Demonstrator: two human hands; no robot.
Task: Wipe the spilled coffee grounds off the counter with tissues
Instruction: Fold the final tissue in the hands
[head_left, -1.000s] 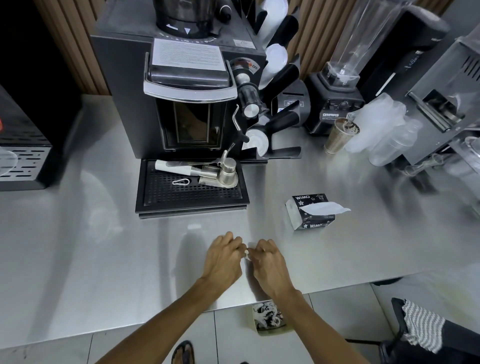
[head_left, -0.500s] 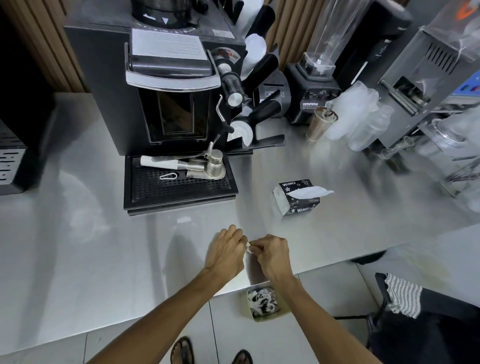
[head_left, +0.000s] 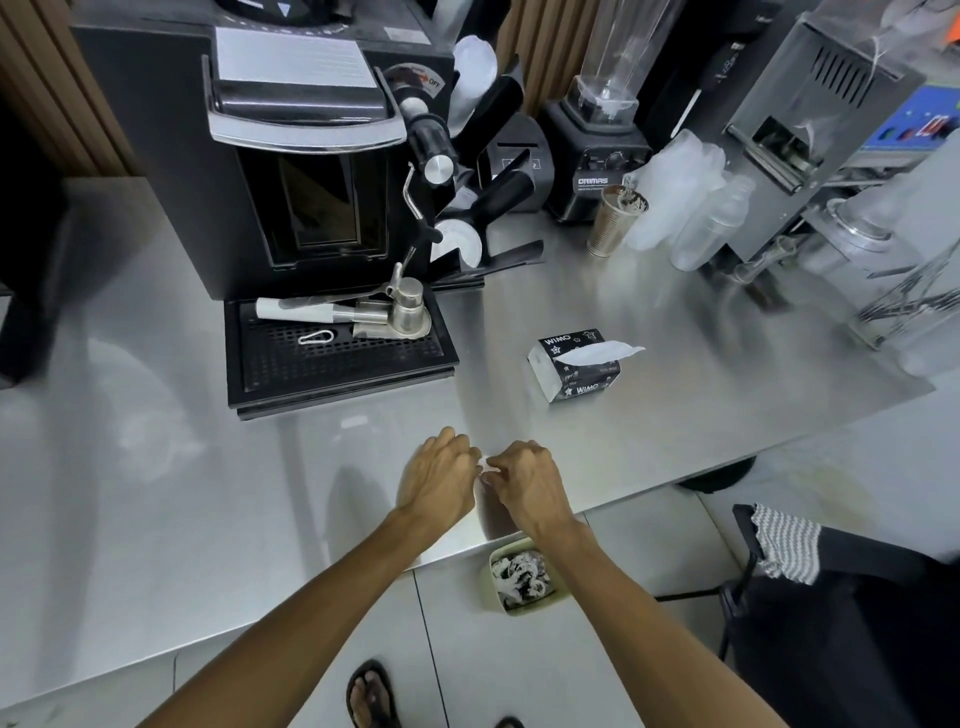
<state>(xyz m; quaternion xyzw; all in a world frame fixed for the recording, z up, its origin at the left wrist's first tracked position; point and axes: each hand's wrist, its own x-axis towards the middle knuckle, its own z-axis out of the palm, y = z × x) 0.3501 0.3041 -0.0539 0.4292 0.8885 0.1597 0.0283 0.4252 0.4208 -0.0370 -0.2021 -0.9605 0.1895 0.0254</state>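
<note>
Carried a black coffee machine (head_left: 171, 171) at the back of the steel worktop (head_left: 156, 493). Held the drip tray (head_left: 337, 358) touching the machine's front, a tissue pack (head_left: 576, 369) near its right front, a blender (head_left: 592, 171) and paper cup (head_left: 610, 223) to its right, a clear bottle (head_left: 711, 228) farther right of it.

Single view, head-worn, wide-angle. Shot from above the near edge of the steel counter (head_left: 156, 493), facing forward and steeply down. Sits close to the left hand (head_left: 436, 480) and right hand (head_left: 530, 486), meeting on a tissue scrap (head_left: 485, 464) just below centre. Reaches back to the espresso machine (head_left: 156, 156) top left, blender (head_left: 597, 171) top centre, tissue pack (head_left: 576, 369) right of centre. Catches floor at bottom: waste bin (head_left: 527, 609), sandalled foot (head_left: 370, 693). Bows straight edges toward the frame border.
</note>
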